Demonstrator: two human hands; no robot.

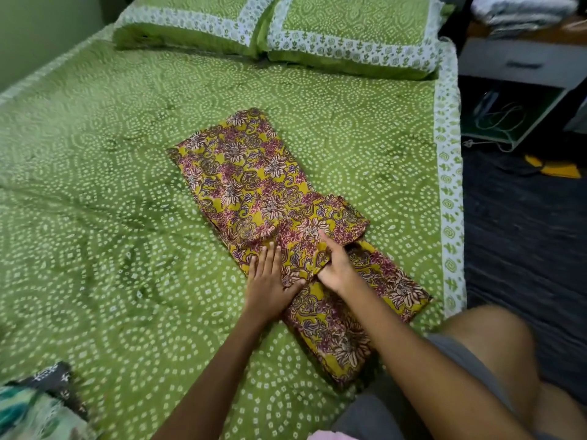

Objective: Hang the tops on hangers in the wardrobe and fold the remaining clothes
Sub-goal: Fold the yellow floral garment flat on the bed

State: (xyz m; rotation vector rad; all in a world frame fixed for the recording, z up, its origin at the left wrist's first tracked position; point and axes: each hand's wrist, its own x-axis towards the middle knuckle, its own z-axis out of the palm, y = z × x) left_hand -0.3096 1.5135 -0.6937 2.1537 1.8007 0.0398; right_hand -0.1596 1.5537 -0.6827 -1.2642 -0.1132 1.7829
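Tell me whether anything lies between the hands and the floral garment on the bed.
Nothing visible does. The left hand presses flat on the yellow floral garment, and the right hand grips a fold of it. Both touch the cloth directly on the green bedspread.

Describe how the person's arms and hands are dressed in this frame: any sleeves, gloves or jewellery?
Both forearms are bare to the frame edge, with no sleeves showing. The left hand and right hand wear no gloves; no rings, bangles or watch are visible.

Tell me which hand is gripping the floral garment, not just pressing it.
The right hand: its fingers curl around a fold of the yellow floral garment. The left hand lies flat on it.
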